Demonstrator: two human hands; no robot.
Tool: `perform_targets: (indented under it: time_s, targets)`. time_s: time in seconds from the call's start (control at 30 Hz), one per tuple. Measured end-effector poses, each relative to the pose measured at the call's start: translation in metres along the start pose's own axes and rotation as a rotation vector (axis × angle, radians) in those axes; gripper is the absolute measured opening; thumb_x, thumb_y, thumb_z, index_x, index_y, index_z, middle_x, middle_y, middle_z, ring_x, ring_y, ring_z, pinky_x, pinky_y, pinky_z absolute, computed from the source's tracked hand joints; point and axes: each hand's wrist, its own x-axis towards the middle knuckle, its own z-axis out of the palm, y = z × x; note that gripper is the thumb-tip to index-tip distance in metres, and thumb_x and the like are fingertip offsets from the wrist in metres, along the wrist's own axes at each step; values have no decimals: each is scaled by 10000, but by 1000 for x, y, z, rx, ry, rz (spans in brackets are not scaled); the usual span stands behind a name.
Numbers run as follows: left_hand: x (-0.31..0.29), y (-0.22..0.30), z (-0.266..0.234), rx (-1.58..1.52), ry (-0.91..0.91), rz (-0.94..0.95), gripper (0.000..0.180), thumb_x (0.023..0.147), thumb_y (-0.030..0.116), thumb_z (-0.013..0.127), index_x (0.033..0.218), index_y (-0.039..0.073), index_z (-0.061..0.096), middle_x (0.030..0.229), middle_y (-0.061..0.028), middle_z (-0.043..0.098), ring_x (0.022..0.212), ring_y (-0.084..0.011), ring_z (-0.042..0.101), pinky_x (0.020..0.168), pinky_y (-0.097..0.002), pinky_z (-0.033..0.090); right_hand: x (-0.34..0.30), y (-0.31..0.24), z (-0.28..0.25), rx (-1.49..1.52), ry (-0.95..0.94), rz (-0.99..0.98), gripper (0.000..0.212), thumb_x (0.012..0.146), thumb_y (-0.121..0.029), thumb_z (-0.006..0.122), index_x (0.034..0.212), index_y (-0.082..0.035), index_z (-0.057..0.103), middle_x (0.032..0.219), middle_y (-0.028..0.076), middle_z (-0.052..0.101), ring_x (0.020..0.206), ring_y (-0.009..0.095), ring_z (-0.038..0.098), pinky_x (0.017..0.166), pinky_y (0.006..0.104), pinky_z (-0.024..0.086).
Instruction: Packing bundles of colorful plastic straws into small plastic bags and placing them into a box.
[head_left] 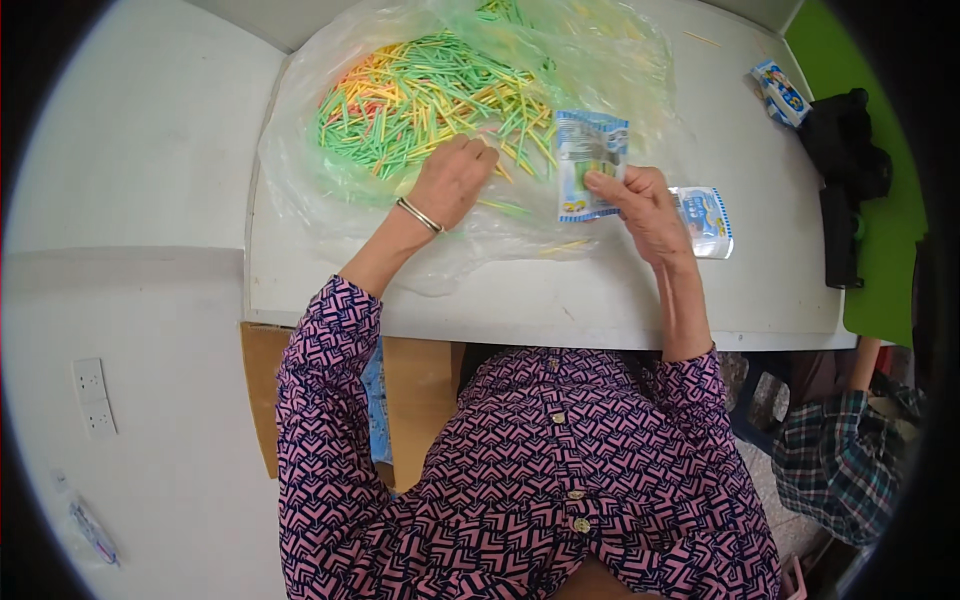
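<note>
Standing by the white bench [300, 285], I see a wall socket [93, 397] low on the wall at the far left, and a brown cardboard piece [262, 400] leaning under the bench's near edge. On the bench lies a wide clear plastic bag [300, 180], opened out flat, with a heap of thin green, yellow and orange sticks [420, 100] spread over it. The person's left hand [453, 180], a metal bangle [419, 214] at its wrist, rests at the near edge of that heap with the fingers curled down onto the sticks; whether any are pinched between them I cannot tell. Just to its right, the right hand [645, 205] holds a small printed blue-and-white packet [588, 165] upright above the bench, pinching its lower right side between thumb and fingertips. A second packet of the same kind [708, 220] lies flat on the bench, just beyond that hand. Further right, near the far corner, sits a third small packet [782, 92], and beside it a black bag [848, 165] rests over the bench's edge against a green surface [885, 290]. Another person's checked sleeve [835, 460] shows at the lower right.
</note>
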Motion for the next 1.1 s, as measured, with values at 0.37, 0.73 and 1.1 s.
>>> perform_targets:
  time_s: [0.37,0.73,1.1]
  targets:
    - [-3,-4,-11,27,82,31,256,762,42,553,1015,0,556,822,-125,576,777,-287,564,688,-385,488,7,2,10,-12,-43,101,287,848,-212,682,992,36,678,864,65,690,774,94,612,757,247,468]
    - [0,-2,3,218,-70,103,387,757,27,555,1141,8,509,913,-130,589,817,-276,589,684,-347,506,3,1,14,18,-32,99,335,840,-282,692,986,19,688,865,60,690,770,76,604,730,222,465]
    - [30,11,-69,-1077,454,-381,473,834,-15,577,1288,46,458,828,-44,618,740,-106,610,693,-227,509,5,7,10,-132,-159,170,320,871,-289,663,940,22,695,819,38,683,740,49,575,693,199,440]
